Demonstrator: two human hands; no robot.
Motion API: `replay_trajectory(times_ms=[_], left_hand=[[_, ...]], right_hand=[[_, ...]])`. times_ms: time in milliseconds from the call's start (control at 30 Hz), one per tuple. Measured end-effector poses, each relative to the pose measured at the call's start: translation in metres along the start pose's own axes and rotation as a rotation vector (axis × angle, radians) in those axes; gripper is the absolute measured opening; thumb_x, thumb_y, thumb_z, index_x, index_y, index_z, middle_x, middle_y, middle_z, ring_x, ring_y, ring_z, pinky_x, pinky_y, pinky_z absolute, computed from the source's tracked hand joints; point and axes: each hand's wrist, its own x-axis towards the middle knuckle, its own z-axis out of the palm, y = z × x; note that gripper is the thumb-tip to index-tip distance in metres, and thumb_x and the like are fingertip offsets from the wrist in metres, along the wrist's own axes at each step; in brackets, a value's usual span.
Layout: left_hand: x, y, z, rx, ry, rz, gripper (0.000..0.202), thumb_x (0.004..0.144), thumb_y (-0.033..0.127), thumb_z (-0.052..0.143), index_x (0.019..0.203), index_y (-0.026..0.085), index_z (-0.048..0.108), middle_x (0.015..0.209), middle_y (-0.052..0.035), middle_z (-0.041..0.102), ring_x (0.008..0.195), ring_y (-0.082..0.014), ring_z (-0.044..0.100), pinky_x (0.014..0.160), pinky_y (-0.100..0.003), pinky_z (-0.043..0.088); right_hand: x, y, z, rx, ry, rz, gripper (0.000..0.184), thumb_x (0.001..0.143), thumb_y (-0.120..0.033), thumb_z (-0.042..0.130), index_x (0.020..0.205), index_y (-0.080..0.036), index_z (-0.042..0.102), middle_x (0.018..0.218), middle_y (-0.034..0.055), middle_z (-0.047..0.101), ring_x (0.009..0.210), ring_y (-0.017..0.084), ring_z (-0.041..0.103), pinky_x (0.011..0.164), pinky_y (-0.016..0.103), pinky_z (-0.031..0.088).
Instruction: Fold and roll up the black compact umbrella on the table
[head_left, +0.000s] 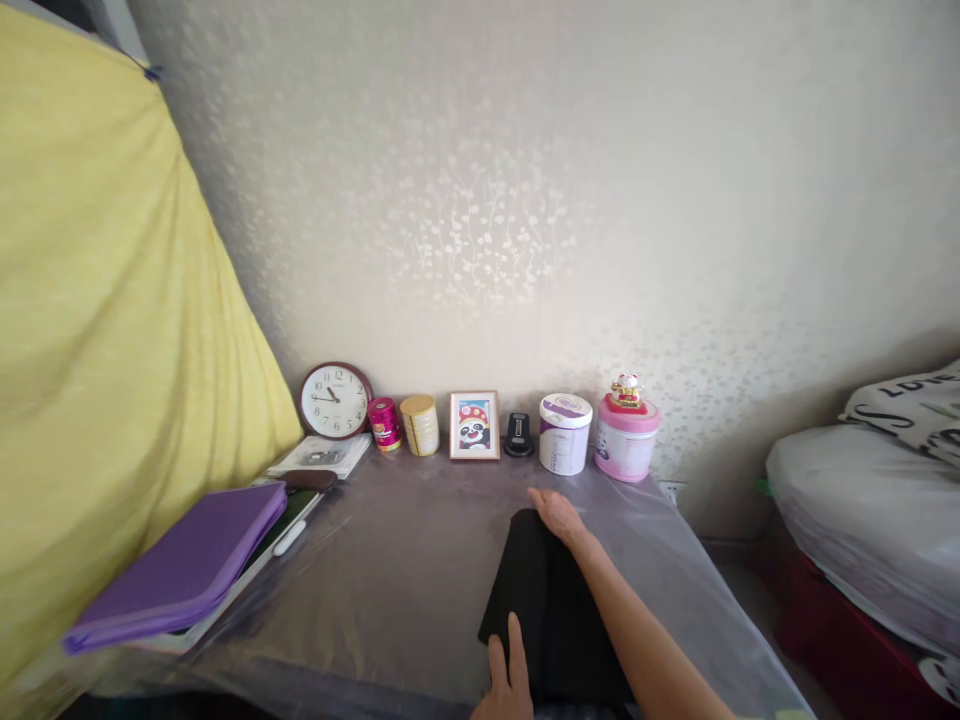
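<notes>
A black folded cloth [536, 600] lies on a table covered with clear plastic sheet [405, 560]. My right hand [556, 512] rests flat on the cloth's far end, fingers stretched out toward the wall. My left hand [510, 680] presses the cloth's near left edge at the bottom of the view, with fingers extended and lying flat. Neither hand grips anything.
Along the wall stand a round clock [335, 400], a red tin [385, 424], a gold tin [420, 424], a framed panda picture [475, 425], a small black device [518, 435], a white tub [565, 433] and a pink tub [627, 440] topped by a figurine. A purple folder [187, 560] lies left. Yellow fabric [97, 330] hangs left; wrapped bedding [862, 520] sits right.
</notes>
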Motion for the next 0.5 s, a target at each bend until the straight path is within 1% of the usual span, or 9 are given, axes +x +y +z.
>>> replay_trajectory(times_ms=[67, 100, 200, 267, 333, 400, 467, 500], left_hand=[[-0.001, -0.004, -0.012, -0.06, -0.103, 0.015, 0.069, 0.074, 0.003, 0.032, 0.136, 0.027, 0.015, 0.136, -0.013, 0.036, 0.073, -0.0166, 0.065, 0.059, -0.022, 0.046], [-0.001, -0.006, -0.018, -0.086, -0.125, 0.033, 0.07, 0.074, 0.002, 0.031, 0.137, 0.025, 0.011, 0.137, -0.0142, 0.034, 0.076, -0.0167, 0.064, 0.061, -0.022, 0.045], [-0.005, -0.01, -0.034, -0.135, -0.112, 0.118, 0.069, 0.077, 0.004, 0.029, 0.138, 0.018, 0.0, 0.138, -0.0186, 0.028, 0.085, -0.0186, 0.062, 0.068, -0.024, 0.044], [-0.007, -0.012, -0.039, -0.143, -0.118, 0.127, 0.068, 0.078, 0.005, 0.028, 0.138, 0.016, -0.002, 0.138, -0.0203, 0.027, 0.085, -0.0181, 0.062, 0.07, -0.024, 0.044], [-0.009, -0.012, -0.04, -0.149, -0.113, 0.129, 0.067, 0.08, 0.006, 0.028, 0.138, 0.015, -0.002, 0.138, -0.0204, 0.028, 0.084, -0.0171, 0.062, 0.069, -0.023, 0.043], [-0.009, -0.013, -0.039, -0.154, -0.103, 0.133, 0.066, 0.08, 0.007, 0.028, 0.139, 0.015, -0.003, 0.138, -0.0199, 0.027, 0.085, -0.0164, 0.061, 0.069, -0.022, 0.043], [-0.009, -0.013, -0.039, -0.157, -0.1, 0.139, 0.067, 0.08, 0.007, 0.028, 0.139, 0.015, -0.004, 0.138, -0.0201, 0.027, 0.085, -0.0164, 0.061, 0.069, -0.022, 0.043], [-0.01, -0.013, -0.039, -0.157, -0.1, 0.138, 0.067, 0.08, 0.007, 0.028, 0.139, 0.015, -0.004, 0.138, -0.0203, 0.026, 0.085, -0.0165, 0.061, 0.069, -0.022, 0.043]], right_hand=[[-0.015, 0.013, -0.015, 0.005, 0.085, 0.086, 0.037, 0.088, -0.035, 0.031, 0.081, -0.019, 0.063, 0.086, 0.0106, 0.067, 0.083, 0.02, 0.061, 0.073, 0.028, 0.04], [-0.025, 0.021, -0.024, 0.008, 0.117, 0.12, 0.037, 0.087, -0.036, 0.03, 0.084, -0.018, 0.062, 0.088, 0.0109, 0.066, 0.084, 0.021, 0.061, 0.073, 0.029, 0.04], [-0.067, 0.043, -0.042, 0.018, 0.167, 0.203, 0.038, 0.086, -0.038, 0.029, 0.088, -0.017, 0.061, 0.087, 0.0101, 0.066, 0.082, 0.021, 0.061, 0.071, 0.028, 0.041], [-0.097, 0.051, -0.047, 0.069, 0.145, 0.245, 0.038, 0.085, -0.04, 0.03, 0.085, -0.018, 0.061, 0.082, 0.0085, 0.066, 0.074, 0.019, 0.062, 0.065, 0.026, 0.042], [-0.124, 0.051, -0.046, 0.15, 0.09, 0.265, 0.038, 0.084, -0.043, 0.032, 0.08, -0.019, 0.061, 0.077, 0.0066, 0.065, 0.066, 0.017, 0.061, 0.059, 0.024, 0.043], [-0.145, 0.044, -0.043, 0.226, 0.037, 0.28, 0.039, 0.082, -0.047, 0.032, 0.078, -0.019, 0.06, 0.071, 0.0052, 0.063, 0.059, 0.017, 0.059, 0.052, 0.024, 0.043], [-0.157, 0.032, -0.042, 0.291, 0.012, 0.288, 0.042, 0.081, -0.05, 0.031, 0.081, -0.019, 0.06, 0.067, 0.0043, 0.062, 0.058, 0.018, 0.058, 0.047, 0.024, 0.042], [-0.161, 0.025, -0.042, 0.31, 0.018, 0.28, 0.043, 0.081, -0.052, 0.032, 0.083, -0.019, 0.06, 0.068, 0.0043, 0.062, 0.06, 0.018, 0.058, 0.048, 0.024, 0.042]])
